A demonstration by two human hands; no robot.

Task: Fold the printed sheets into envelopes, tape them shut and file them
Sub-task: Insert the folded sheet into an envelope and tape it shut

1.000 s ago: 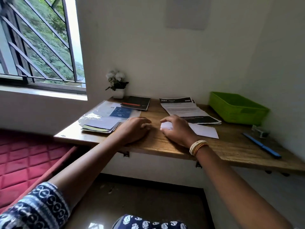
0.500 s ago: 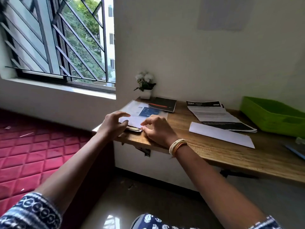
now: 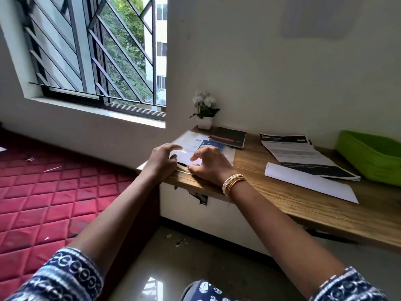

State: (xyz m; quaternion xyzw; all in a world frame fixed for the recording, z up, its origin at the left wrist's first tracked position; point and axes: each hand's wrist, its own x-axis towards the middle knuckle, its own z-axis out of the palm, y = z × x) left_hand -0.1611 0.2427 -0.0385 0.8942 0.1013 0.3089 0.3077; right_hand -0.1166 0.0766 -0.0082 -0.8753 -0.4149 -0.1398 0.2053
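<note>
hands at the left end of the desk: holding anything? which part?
Both hands, left hand and right hand, pinch a small white paper piece atop the plastic-sleeved stack, left at its left edge, right at its near right edge. Exact grip is blurred.

green tray (image 3: 368, 158) cut off at right edge, right hand (image 3: 211, 164) and left hand (image 3: 160, 162) cover near end of the clear folder (image 3: 191, 144), printed sheets' (image 3: 297, 151) text too small to read.

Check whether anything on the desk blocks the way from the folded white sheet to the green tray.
Nothing visible blocks it. The folded white sheet lies flat on the desk, apart from both hands. Between it and the green tray lie only the printed sheets, flat, overlapping its far edge and reaching the tray's near wall.
</note>
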